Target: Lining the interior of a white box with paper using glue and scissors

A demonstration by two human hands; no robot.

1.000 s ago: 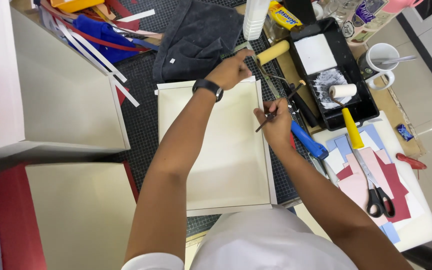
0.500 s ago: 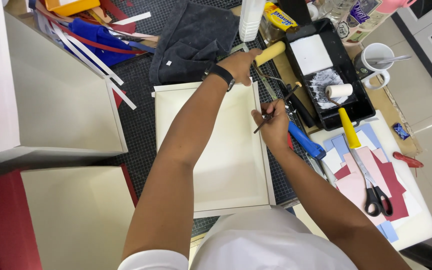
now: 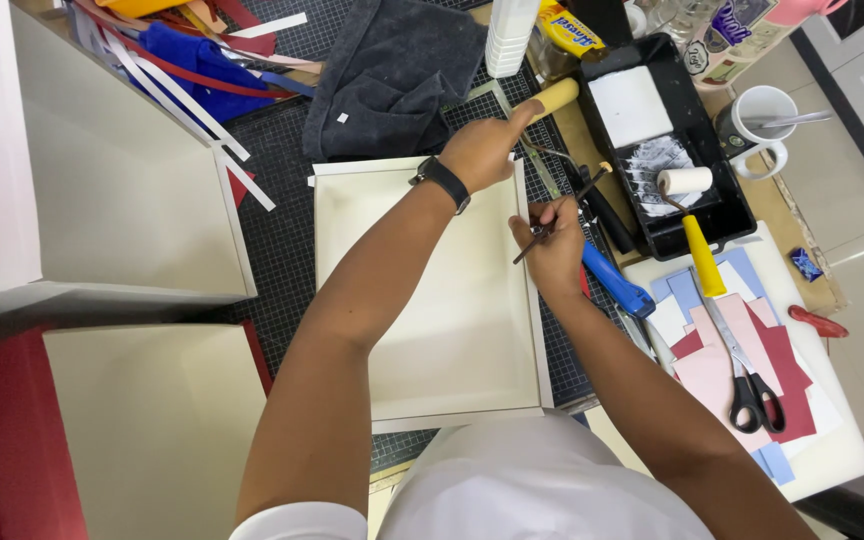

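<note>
The white tray (image 3: pixel 432 300) lay on the cutting mat (image 3: pixel 282 240). The left hand (image 3: pixel 482 150) gripped its far rim, fingers curled. The right hand (image 3: pixel 552 245) pinched a thin brush (image 3: pixel 562 215) at the right wall. Beside it: black paint tray (image 3: pixel 727 205), roller (image 3: pixel 687 185), scissors (image 3: pixel 752 385), yellow tube (image 3: pixel 567 28).

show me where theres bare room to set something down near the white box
Free: the cutting mat between the white box and the large cream panel. Crowded: right of the box, with the paint tray, roller, scissors and paper scraps.
</note>
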